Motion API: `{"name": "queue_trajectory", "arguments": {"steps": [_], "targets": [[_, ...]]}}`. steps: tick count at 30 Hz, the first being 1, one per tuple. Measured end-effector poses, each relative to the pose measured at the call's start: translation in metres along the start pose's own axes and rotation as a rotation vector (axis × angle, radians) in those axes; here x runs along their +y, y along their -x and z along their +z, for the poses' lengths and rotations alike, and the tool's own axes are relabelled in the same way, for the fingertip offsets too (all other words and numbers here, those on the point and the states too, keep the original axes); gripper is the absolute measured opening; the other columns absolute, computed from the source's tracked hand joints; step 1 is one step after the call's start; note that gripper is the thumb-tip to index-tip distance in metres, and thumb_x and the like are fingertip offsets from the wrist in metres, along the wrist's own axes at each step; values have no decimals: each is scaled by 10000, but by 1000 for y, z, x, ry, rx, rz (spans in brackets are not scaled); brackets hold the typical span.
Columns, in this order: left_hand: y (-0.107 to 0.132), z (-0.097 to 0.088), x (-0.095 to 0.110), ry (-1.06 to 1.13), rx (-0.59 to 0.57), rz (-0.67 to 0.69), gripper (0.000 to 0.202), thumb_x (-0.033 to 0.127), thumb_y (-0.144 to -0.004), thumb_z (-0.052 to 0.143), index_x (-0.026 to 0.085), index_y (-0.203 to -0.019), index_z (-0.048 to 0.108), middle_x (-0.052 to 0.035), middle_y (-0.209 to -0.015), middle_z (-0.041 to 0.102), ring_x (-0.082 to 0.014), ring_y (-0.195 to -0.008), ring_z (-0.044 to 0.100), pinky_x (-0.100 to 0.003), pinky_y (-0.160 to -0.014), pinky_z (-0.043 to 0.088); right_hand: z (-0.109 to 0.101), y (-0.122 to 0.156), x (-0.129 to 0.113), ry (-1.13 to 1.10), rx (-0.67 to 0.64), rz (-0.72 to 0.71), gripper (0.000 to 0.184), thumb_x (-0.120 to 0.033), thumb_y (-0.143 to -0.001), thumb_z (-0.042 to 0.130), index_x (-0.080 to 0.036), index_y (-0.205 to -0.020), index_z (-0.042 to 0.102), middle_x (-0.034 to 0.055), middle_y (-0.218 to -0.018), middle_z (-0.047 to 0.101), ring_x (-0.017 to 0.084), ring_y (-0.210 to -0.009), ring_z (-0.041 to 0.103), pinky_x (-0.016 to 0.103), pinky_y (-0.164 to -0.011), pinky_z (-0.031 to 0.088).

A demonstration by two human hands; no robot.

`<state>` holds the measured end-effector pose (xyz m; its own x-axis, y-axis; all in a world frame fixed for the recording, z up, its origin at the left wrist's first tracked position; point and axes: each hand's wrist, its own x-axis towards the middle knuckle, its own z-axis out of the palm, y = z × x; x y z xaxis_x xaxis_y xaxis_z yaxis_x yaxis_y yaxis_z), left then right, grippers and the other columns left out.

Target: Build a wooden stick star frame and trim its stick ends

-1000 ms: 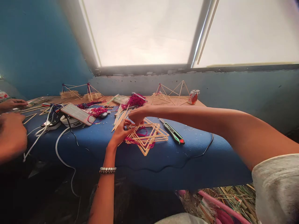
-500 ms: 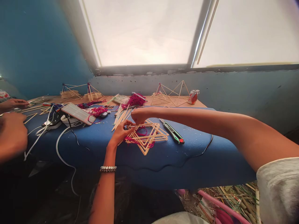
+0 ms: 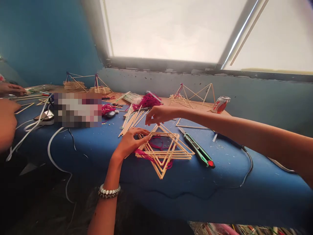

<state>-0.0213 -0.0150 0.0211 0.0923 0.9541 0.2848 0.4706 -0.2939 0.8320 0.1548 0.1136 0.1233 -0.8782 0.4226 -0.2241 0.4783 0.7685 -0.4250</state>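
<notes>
A star-shaped frame of stacked thin wooden sticks (image 3: 168, 155) lies on the blue tabletop, with magenta yarn (image 3: 145, 154) looped through and around it. My left hand (image 3: 129, 141) grips its upper left corner between thumb and fingers, a beaded bracelet on the wrist. Just above the star's top point hovers my right hand (image 3: 160, 115), its fingers bent downward and drawn together. Whatever may be between those fingertips is too small to make out. Loose sticks (image 3: 133, 122) lie behind my left hand.
A green utility knife (image 3: 199, 148), blade out, lies right of the star. Behind are a magenta yarn pile (image 3: 148, 100), stick structures (image 3: 181, 98) and a drink can (image 3: 221, 104). White cables (image 3: 50, 140) trail at left, near another person's arm (image 3: 7, 120).
My right hand has lifted slightly off the star's upper left side, and its fist has loosened. My left hand still holds the corner. The whole view has shifted and come closer.
</notes>
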Motion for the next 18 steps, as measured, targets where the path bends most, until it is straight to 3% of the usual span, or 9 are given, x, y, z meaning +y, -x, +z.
{"name": "queue_trajectory", "arguments": {"steps": [5,9,14,18], "targets": [[1,-1,-1,17,-13,-1,230,492,-856,769,289,-937,842,-26,-1173,789,-277,-1223,640,-423,-1130,431,-8,-12,8,-21,-215,-40,182,-237,-937,673,-157,-1025,811,14,-822,750,88,-664,589,230,-580,437],[0,-4,-4,50,-57,20,201,471,-851,789,296,-936,839,-16,-1186,781,-257,-1221,638,-402,-1114,450,-17,-27,18,-50,-432,-22,252,-420,-858,800,-183,-939,818,-34,-615,635,93,-589,518,247,-553,394],[-1,-4,-5,55,-76,19,159,460,-865,793,315,-909,840,-2,-1169,773,-239,-1208,636,-376,-1092,459,-20,-46,29,-196,-731,39,421,-602,-828,796,-183,-862,772,-61,-607,546,61,-569,421,251,-544,335],[-2,-3,-6,37,-100,29,128,452,-896,772,347,-919,840,26,-1166,766,-220,-1180,646,-359,-1074,460,-15,-59,40,-282,-866,61,454,-645,-782,824,-201,-802,733,-69,-580,475,61,-543,355,248,-501,280]]}}
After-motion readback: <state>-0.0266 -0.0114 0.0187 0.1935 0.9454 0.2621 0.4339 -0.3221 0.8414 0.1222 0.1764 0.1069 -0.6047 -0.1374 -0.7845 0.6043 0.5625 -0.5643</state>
